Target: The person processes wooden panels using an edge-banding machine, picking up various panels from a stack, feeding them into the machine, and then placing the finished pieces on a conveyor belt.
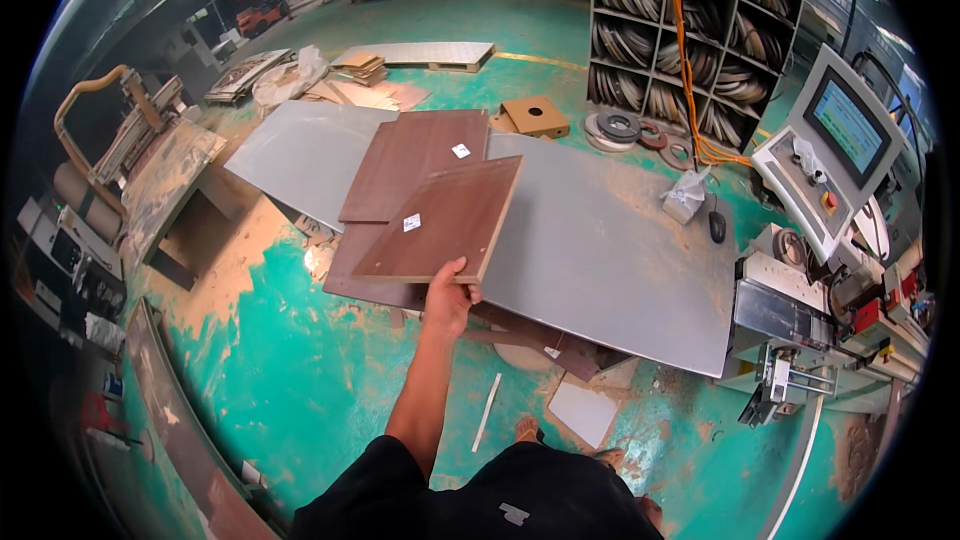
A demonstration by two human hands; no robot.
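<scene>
My left hand [451,302] grips the near edge of a brown rectangular panel [440,225], thumb on top and fingers around the edge. The panel is tilted, with a small white label on its face. It overlaps another brown labelled panel [425,155], and a further brown board [348,278] shows beneath. These lie across the left part of a large grey table [610,230]. Beside my dark shirt at the lower edge, a small patch of skin [649,512] appears to be my right hand; its fingers are hidden.
At the right stand a machine with a tilted control screen [848,125], a computer mouse [717,227] and a plastic bag [686,197]. Behind, a rack [690,30] holds edging coils. A cardboard box [535,117] sits past the table. Offcuts [583,413] and sawdust lie on the green floor.
</scene>
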